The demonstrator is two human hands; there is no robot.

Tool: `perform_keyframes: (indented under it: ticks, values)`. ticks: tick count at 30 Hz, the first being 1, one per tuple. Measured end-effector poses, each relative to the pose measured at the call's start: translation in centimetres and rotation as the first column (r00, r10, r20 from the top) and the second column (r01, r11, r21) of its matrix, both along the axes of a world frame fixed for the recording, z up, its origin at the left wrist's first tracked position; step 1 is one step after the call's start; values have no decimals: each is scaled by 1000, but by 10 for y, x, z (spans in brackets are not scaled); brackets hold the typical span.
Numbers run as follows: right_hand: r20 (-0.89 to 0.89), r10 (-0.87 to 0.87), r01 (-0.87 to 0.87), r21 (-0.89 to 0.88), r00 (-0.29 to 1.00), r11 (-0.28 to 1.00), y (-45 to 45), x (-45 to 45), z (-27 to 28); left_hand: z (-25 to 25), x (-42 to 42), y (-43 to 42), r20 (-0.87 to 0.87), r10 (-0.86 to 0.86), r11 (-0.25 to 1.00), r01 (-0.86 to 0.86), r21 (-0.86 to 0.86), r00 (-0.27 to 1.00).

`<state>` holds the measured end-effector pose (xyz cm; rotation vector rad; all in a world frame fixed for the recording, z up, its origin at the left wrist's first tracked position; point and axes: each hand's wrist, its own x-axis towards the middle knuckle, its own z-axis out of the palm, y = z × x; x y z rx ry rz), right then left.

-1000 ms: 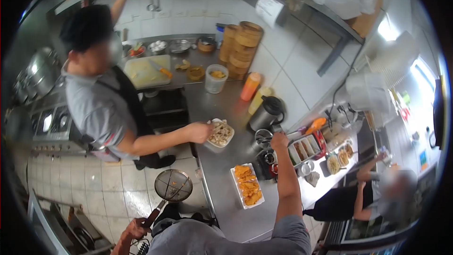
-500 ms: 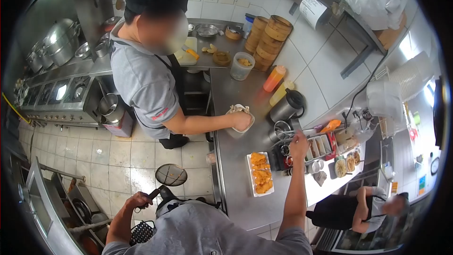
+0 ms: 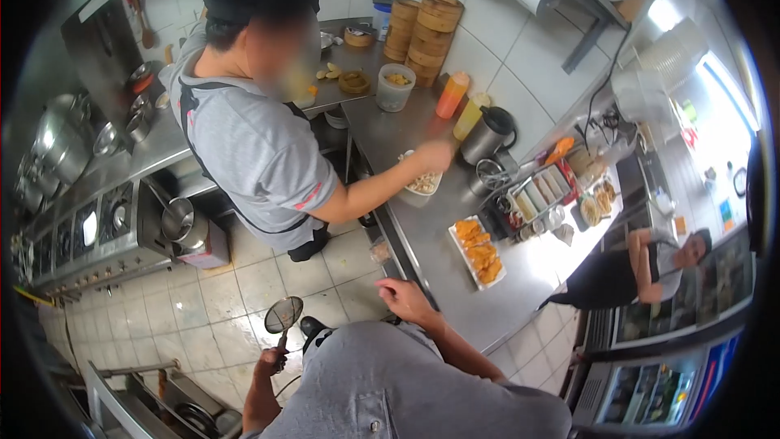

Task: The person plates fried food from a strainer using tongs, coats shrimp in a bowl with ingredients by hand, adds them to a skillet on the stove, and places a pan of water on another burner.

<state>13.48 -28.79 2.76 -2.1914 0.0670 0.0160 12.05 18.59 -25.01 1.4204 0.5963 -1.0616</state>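
My left hand (image 3: 270, 362) is closed round the handle of a round mesh strainer (image 3: 283, 315), which hangs over the tiled floor. Near the front edge of the steel counter (image 3: 422, 232), my right hand (image 3: 409, 302) is in the air, its fingers loosely bent and apart, with nothing visible in them. Beyond it on the counter lies a white tray (image 3: 478, 283) with golden fried pieces (image 3: 479, 250). Small containers sit in a condiment rack (image 3: 532, 199) behind the tray.
A co-worker (image 3: 260, 130) stands at the counter, one hand over a tub of pale pieces (image 3: 424, 184). Along the wall are bamboo steamers (image 3: 435, 32), sauce bottles (image 3: 452, 96) and a steel jug (image 3: 489, 134). Another person (image 3: 642, 268) stands right; a stove (image 3: 101, 232) is left.
My right hand has drawn back from the condiment rack to the counter's front edge. The strainer, in my left hand, is now more upright. My view has turned; the co-worker's hand has lifted from the tub.
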Motion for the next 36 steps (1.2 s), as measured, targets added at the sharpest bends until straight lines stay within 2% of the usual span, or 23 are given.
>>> perform_keyframes:
  ticks: [1, 3, 4, 5, 7, 10, 11, 12, 14, 16, 17, 19, 20, 22, 23, 24, 25, 26, 27, 28, 30, 31, 36]
  values:
    - [4, -21, 21, 5, 1000, 1000, 21, 11, 5, 2, 4, 12, -40, 42, 999, -42, -7, 998]
    - [8, 212, -211, -74, 977, 975, 58, 34, 15, 8, 12, 23, -123, 89, 995, -81, 65, 988]
    - [14, 200, -198, -78, 980, 977, 76, 44, 18, 14, 10, 32, -70, 148, 989, -147, 18, 987]
    - [47, 256, -251, -93, 966, 964, 93, 55, 21, 23, 3, 41, 186, 81, 996, -84, 11, 979]
    - [65, 345, -339, -89, 936, 937, 123, 77, 20, 69, 3, 52, 165, 138, 989, -145, 34, 977]
    - [58, 375, -371, -65, 925, 926, 166, 100, 27, 61, -3, 92, 112, 173, 980, -182, 77, 979]
    - [48, 365, -362, -62, 930, 930, 180, 102, 26, 61, -13, 105, 187, 260, 965, -258, -35, 947]
    - [60, 387, -385, -47, 920, 922, 193, 104, 26, 54, -20, 117, 177, 255, 967, -253, -36, 951]
    - [91, 417, -415, -50, 904, 909, 205, 115, 33, 41, -11, 134, -72, 337, 936, -325, 135, 939]
    - [160, 451, -443, -83, 878, 892, 215, 124, 41, 34, -11, 149, -53, 373, 916, -358, 182, 926]
    - [224, 415, -414, -50, 882, 909, 211, 134, 38, 32, -8, 155, -79, 392, 912, -377, 162, 916]
    - [278, 275, -292, 20, 920, 956, 193, 156, 80, 34, -8, 169, -92, 428, 897, -410, 164, 899]
    - [450, 178, -160, -78, 875, 984, 177, 173, 95, 37, -7, 172, -90, 439, 891, -421, 169, 894]
    - [643, -59, 83, -7, 763, 997, 140, 201, 150, 33, -1, 176, -122, 489, 868, -468, 163, 864]
    - [631, -216, 168, 136, 745, 976, 118, 210, 169, 30, -1, 179, -76, 494, 863, -477, 168, 866]
    - [743, -246, 171, 178, 623, 969, 95, 222, 190, 36, -5, 183, -67, 502, 856, -484, 182, 862]
    - [833, -267, 174, 208, 484, 963, 72, 235, 210, 42, -8, 183, 38, 480, 865, -480, 149, 877]
    - [860, -311, 177, 260, 404, 949, 51, 245, 229, 50, -6, 185, 139, 450, 877, -466, 119, 882]
    - [812, -437, 214, 382, 388, 899, 36, 251, 252, 52, 7, 196, -199, 588, 808, -577, 115, 784]
    - [779, -515, 213, 469, 357, 857, 25, 256, 274, 57, 6, 200, -198, 584, 812, -570, 128, 787]
    - [742, -597, 159, 579, 304, 800, -7, 270, 310, 88, 13, 192, -62, 580, 798, -551, 245, 812]
    - [742, -606, 103, 605, 287, 789, -24, 277, 322, 93, 15, 194, -55, 548, 820, -523, 232, 835]
    - [705, -651, 169, 631, 281, 757, -76, 296, 349, 92, 22, 208, -61, 549, 824, -527, 209, 834]
